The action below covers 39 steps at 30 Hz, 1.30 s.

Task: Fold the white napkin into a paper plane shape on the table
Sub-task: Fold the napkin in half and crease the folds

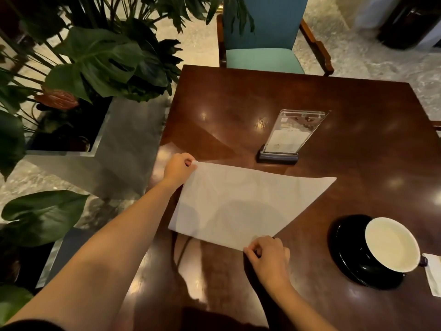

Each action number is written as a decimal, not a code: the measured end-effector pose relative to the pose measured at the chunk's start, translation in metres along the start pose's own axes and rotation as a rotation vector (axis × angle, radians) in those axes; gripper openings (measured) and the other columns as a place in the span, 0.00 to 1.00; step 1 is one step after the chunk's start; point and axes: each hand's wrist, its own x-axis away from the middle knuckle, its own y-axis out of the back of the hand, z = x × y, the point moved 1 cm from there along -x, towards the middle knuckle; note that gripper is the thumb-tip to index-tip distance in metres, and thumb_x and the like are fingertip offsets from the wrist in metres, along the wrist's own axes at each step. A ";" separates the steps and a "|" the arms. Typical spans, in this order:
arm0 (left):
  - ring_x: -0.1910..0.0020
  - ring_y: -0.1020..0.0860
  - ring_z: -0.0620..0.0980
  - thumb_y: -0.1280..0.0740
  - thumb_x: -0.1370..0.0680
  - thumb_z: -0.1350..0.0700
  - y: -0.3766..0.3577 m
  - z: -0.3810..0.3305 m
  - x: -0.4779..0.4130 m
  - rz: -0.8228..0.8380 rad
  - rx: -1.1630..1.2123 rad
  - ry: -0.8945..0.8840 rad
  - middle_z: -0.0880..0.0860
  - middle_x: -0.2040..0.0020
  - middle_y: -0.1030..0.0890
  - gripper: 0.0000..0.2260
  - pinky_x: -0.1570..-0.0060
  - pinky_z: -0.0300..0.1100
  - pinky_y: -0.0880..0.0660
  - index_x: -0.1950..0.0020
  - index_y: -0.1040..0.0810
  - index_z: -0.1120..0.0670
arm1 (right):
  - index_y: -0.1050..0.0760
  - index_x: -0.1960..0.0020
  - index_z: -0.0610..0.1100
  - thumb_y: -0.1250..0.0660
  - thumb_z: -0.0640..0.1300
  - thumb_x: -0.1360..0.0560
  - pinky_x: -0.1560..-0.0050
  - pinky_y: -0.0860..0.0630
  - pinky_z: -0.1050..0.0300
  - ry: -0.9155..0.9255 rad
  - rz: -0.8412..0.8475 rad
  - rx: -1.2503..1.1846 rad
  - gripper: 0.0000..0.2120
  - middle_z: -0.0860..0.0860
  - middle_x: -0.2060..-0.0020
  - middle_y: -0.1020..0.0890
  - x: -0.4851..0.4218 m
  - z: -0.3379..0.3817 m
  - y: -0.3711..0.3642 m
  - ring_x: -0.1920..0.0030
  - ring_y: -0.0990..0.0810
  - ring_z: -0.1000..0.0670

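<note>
The white napkin (238,201) lies spread on the dark wooden table (262,96), with a long point reaching to the right. My left hand (177,169) pinches its far left corner near the table's left edge. My right hand (268,255) pinches the near corner of the napkin, fingers curled over the edge. The near left corner of the napkin lies free close to the table's edge.
A clear acrylic menu stand (288,137) stands behind the napkin. A dark saucer with a white-lined cup (391,244) sits at the right, a small paper packet (434,275) beside it. Potted plants (95,68) crowd the left; a teal chair (265,44) faces the far side.
</note>
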 end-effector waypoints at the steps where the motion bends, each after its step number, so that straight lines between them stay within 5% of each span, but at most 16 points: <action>1: 0.64 0.27 0.51 0.34 0.25 0.58 -0.001 0.001 0.000 0.000 -0.006 -0.005 0.51 0.66 0.25 0.07 0.61 0.44 0.29 0.63 0.26 0.54 | 0.26 0.66 0.54 0.33 0.53 0.26 0.53 0.42 0.57 -0.008 -0.001 0.009 0.11 0.58 0.65 0.25 0.001 0.001 0.001 0.57 0.32 0.56; 8: 0.67 0.30 0.50 0.38 0.23 0.60 0.002 0.010 0.012 -0.055 0.006 0.099 0.50 0.71 0.30 0.14 0.68 0.41 0.33 0.69 0.31 0.54 | 0.30 0.68 0.53 0.39 0.49 0.23 0.53 0.41 0.56 -0.024 0.005 0.077 0.14 0.57 0.62 0.23 0.004 0.009 0.004 0.55 0.32 0.53; 14: 0.59 0.25 0.60 0.39 0.24 0.65 0.008 0.013 0.030 -0.076 -0.151 0.106 0.58 0.64 0.26 0.14 0.58 0.53 0.24 0.71 0.30 0.59 | 0.38 0.72 0.54 0.41 0.47 0.24 0.51 0.37 0.55 0.015 0.112 0.149 0.18 0.57 0.63 0.24 0.009 0.005 0.011 0.55 0.30 0.51; 18: 0.42 0.31 0.58 0.39 0.23 0.63 0.001 0.018 0.044 -0.096 -0.219 0.131 0.59 0.43 0.26 0.04 0.44 0.51 0.30 0.50 0.27 0.58 | 0.37 0.72 0.52 0.41 0.46 0.24 0.48 0.35 0.54 0.008 0.165 0.176 0.18 0.55 0.62 0.23 0.018 0.001 0.015 0.53 0.28 0.51; 21: 0.38 0.32 0.59 0.36 0.23 0.60 -0.006 0.014 0.066 -0.187 -0.238 0.119 0.60 0.37 0.28 0.14 0.40 0.52 0.32 0.38 0.30 0.58 | 0.30 0.65 0.51 0.41 0.48 0.23 0.50 0.33 0.54 0.002 0.045 0.128 0.12 0.56 0.62 0.24 0.023 -0.002 0.016 0.55 0.27 0.52; 25: 0.40 0.27 0.61 0.39 0.25 0.64 -0.034 0.000 0.122 -0.302 -0.200 -0.249 0.61 0.39 0.24 0.17 0.38 0.54 0.33 0.37 0.28 0.60 | 0.23 0.51 0.45 0.35 0.45 0.25 0.51 0.25 0.53 0.289 -0.256 0.066 0.05 0.51 0.57 0.20 0.025 0.021 0.006 0.54 0.21 0.47; 27: 0.33 0.30 0.60 0.42 0.23 0.63 -0.054 0.002 0.140 -0.151 -0.246 -0.347 0.61 0.33 0.26 0.16 0.30 0.53 0.43 0.36 0.26 0.60 | 0.27 0.37 0.42 0.38 0.46 0.23 0.36 0.29 0.50 0.540 -0.107 0.139 0.16 0.45 0.41 0.21 0.024 0.032 -0.016 0.41 0.23 0.43; 28: 0.28 0.35 0.57 0.44 0.21 0.60 -0.062 0.005 0.144 -0.055 -0.295 -0.343 0.58 0.29 0.31 0.17 0.28 0.51 0.50 0.33 0.28 0.58 | 0.34 0.30 0.42 0.44 0.49 0.20 0.27 0.40 0.51 0.608 0.016 0.200 0.21 0.45 0.31 0.28 0.023 0.034 -0.026 0.31 0.31 0.43; 30: 0.24 0.47 0.51 0.47 0.18 0.53 -0.071 0.019 0.144 0.031 -0.418 -0.329 0.53 0.24 0.41 0.19 0.27 0.49 0.59 0.27 0.38 0.53 | 0.49 0.24 0.44 0.54 0.56 0.20 0.25 0.60 0.50 0.655 0.162 0.305 0.28 0.48 0.24 0.47 0.018 0.028 -0.041 0.23 0.49 0.47; 31: 0.24 0.50 0.50 0.48 0.18 0.50 -0.074 0.025 0.144 0.042 -0.480 -0.335 0.51 0.23 0.44 0.21 0.27 0.50 0.60 0.25 0.42 0.52 | 0.51 0.24 0.43 0.55 0.57 0.20 0.27 0.63 0.48 0.671 0.159 0.356 0.29 0.49 0.24 0.50 0.016 0.022 -0.046 0.24 0.51 0.47; 39: 0.24 0.56 0.49 0.58 0.22 0.37 -0.069 0.041 0.145 0.023 -0.636 -0.261 0.49 0.24 0.55 0.30 0.26 0.52 0.61 0.24 0.54 0.52 | 0.40 0.26 0.42 0.52 0.55 0.20 0.29 0.51 0.49 0.608 0.107 0.449 0.27 0.47 0.26 0.39 0.030 -0.011 -0.035 0.26 0.40 0.47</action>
